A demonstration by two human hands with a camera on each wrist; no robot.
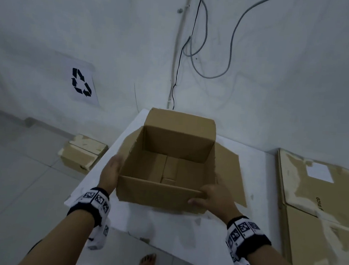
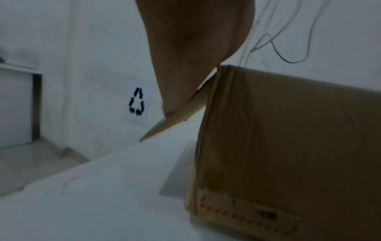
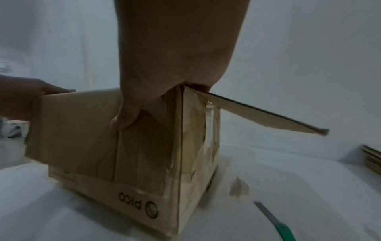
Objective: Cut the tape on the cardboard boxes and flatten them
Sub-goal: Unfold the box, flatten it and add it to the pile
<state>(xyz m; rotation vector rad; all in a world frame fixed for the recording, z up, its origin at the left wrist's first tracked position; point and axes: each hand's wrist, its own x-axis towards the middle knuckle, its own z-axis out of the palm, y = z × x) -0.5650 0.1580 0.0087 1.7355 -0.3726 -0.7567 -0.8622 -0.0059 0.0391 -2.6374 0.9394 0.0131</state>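
1. Box point(image 1: 173, 164): cardboard, upright on the white table point(image 1: 256, 177) toward its far edge. Top flaps open and splayed outward; inside, the bottom flaps lie closed with a strip of tape along their seam.
2. My left hand point(image 1: 111, 169): fingers straight, laid flat against the box's left flap and wall.
3. My right hand point(image 1: 212, 197): curled over the near right corner of the rim, thumb on the outer wall.
4. Cutter point(image 3: 276, 220): green handle, lying on the table just right of the box, untouched.
5. Progress: top appears opened; I judge the bottom seam uncut and the flattening not begun.
6. Flattened cardboard point(image 1: 318, 219): stacked at the table's right edge; small box point(image 1: 83, 151) on the floor beyond the left edge.
7. Writing: "PICO" with a round logo on the box's near wall; recycling sign point(image 1: 81, 83) on the wall.
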